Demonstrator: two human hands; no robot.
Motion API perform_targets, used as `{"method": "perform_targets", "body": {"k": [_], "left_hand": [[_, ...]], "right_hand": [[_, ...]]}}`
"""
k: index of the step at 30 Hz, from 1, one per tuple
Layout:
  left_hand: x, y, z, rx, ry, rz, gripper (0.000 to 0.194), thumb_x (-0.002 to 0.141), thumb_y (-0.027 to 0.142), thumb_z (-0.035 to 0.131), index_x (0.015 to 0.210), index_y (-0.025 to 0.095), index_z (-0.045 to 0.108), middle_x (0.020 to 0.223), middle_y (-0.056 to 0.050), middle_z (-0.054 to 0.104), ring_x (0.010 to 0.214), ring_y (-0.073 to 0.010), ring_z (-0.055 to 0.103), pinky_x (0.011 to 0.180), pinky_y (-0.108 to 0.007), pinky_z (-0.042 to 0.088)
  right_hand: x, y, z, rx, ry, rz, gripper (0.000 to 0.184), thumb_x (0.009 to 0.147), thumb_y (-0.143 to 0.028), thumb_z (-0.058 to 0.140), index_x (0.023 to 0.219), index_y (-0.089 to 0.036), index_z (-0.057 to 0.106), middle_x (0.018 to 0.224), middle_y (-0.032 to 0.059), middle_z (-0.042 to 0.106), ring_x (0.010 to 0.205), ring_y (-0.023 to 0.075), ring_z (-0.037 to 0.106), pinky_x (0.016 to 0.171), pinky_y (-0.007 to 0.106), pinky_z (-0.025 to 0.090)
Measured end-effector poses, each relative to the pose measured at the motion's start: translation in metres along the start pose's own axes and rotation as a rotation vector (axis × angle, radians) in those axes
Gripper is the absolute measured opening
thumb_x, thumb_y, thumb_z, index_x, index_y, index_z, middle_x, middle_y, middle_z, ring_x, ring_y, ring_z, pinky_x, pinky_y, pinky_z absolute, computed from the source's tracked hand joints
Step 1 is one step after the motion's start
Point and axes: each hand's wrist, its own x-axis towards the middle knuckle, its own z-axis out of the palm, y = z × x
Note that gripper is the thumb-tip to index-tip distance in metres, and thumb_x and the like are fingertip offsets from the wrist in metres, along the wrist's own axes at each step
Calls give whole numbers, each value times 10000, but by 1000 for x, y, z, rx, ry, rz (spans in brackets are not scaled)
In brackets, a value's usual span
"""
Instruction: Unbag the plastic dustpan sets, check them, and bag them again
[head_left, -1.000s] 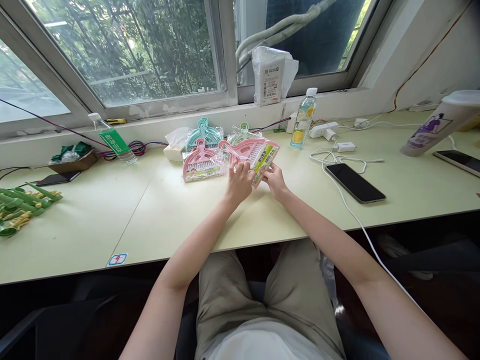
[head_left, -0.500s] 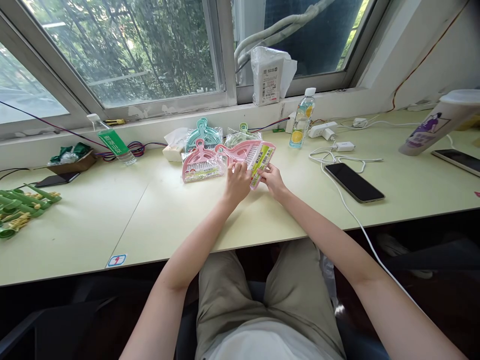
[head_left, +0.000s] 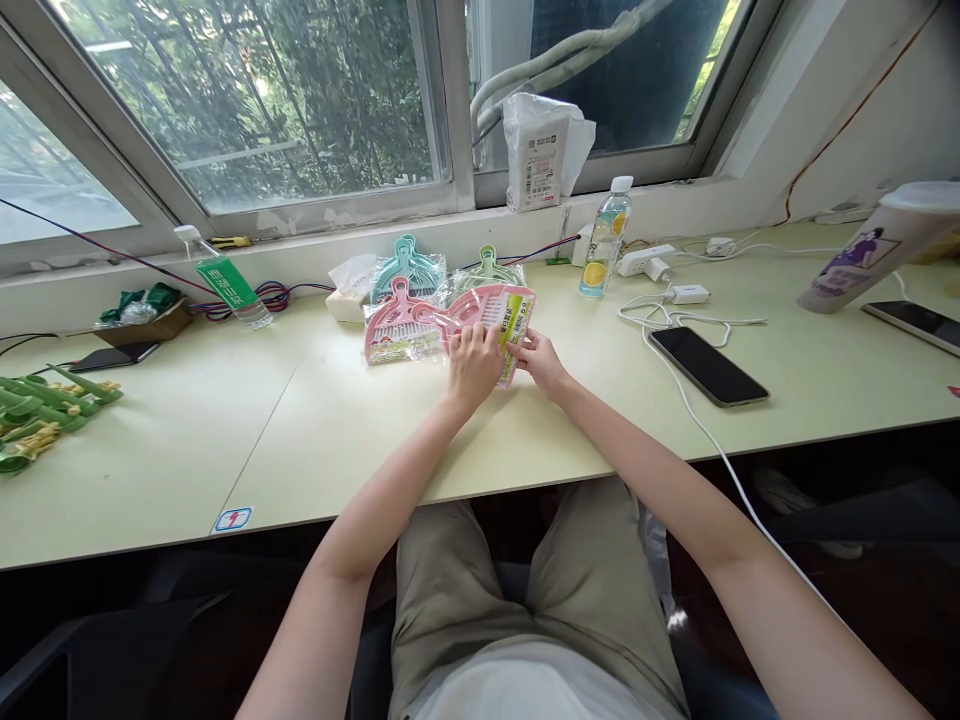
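Note:
A pink mini dustpan and brush set in clear wrapping, with a green and white label, lies turned with its handle to the left. The curled fingers of my left hand grip its lower left side. At its right edge, my right hand pinches the label end between thumb and fingers. To the left lies another wrapped pink dustpan set, overlapped by the held one's handle. Behind them are a teal dustpan set and a green dustpan set, the latter partly covered.
A tissue pack is left of the sets. A lemon drink bottle, white charger cables and a black phone are on the right. A green-label bottle leans at the left, beyond green plastic pieces.
The held pink dustpan set has shifted slightly left and its label end has lowered toward the table. Both hands keep their grip on it.

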Motion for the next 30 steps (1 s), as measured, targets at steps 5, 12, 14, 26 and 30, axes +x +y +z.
{"method": "perform_targets", "body": {"k": [5, 12, 14, 26, 30], "left_hand": [[0, -2, -3, -76, 86, -82, 452, 894, 193, 466, 1340, 238, 533, 1321, -150, 504, 1213, -305, 450, 954, -439, 407], [2, -8, 6, -207, 75, -40, 418, 928, 184, 423, 1325, 182, 555, 1104, -135, 575, 1076, -258, 531, 882, -362, 483], [2, -9, 6, -198, 60, -34, 421, 928, 167, 417, 1325, 174, 556, 1080, -131, 584, 1069, -254, 540, 848, -338, 491], [-3, 1, 1, -252, 63, 28, 458, 944, 190, 396, 1397, 201, 465, 1174, -110, 596, 1051, -208, 581, 879, -315, 471], [-2, 0, -2, -316, 277, -133, 437, 977, 233, 341, 1406, 222, 423, 1357, -135, 524, 1268, -236, 487, 1041, -408, 394]], "right_hand": [[-3, -2, 3, -30, -73, 25, 592, 584, -403, 891, 1077, -209, 626, 937, 45, 734, 858, 230, 702, 817, 426, 607], [-2, 0, 4, -55, -89, 55, 611, 573, -395, 901, 1086, -192, 638, 854, 44, 732, 841, 246, 707, 802, 454, 609], [-2, -1, 5, -60, -100, 56, 614, 563, -392, 907, 1080, -190, 646, 853, 42, 732, 825, 242, 707, 801, 454, 609], [-3, -1, 4, -35, -73, 27, 620, 583, -408, 887, 1106, -203, 624, 865, 38, 733, 828, 224, 703, 793, 405, 606], [-2, -4, 3, 16, 19, 0, 513, 627, -365, 861, 1046, -197, 618, 944, 49, 731, 895, 222, 699, 860, 425, 594]]}}
